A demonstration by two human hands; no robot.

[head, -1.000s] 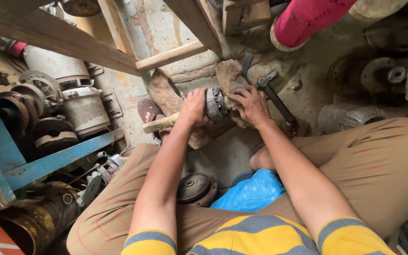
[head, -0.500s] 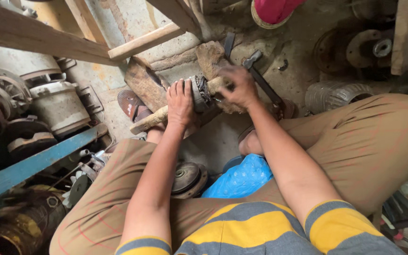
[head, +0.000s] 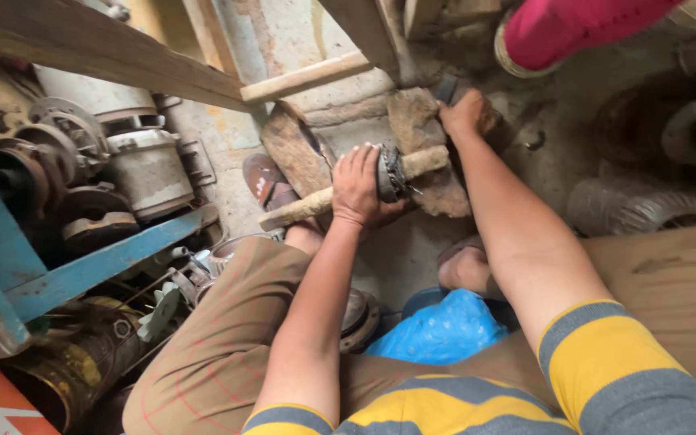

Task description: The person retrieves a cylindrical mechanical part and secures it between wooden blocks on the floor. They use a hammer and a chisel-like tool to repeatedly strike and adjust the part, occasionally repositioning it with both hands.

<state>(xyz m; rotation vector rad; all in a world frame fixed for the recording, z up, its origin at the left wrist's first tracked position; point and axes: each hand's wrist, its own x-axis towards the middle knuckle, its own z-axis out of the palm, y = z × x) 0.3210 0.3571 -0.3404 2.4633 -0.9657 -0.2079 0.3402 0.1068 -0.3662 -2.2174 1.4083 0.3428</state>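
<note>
Toothed metal ring sits around a rough wooden stick, above the floor between the person's knees, and the stick rests across a worn wooden block. The left hand grips the stick and the ring together, with its fingers curled tightly around them. The right hand is further away, on the top edge of the block, closed around a dark tool; what kind of tool I cannot tell, because only a small end is visible.

I think the main risk is for the left hand. Its fingers lie directly against the toothed edge, so if the ring turns or slides on the stick, the teeth could cut them. A blow from the dark tool that misses the ring would land on these fingers too. The stick rests only on the block, so it could roll off. A bare foot lies just below, near a blue plastic bag, where a dropped ring could fall.
</note>
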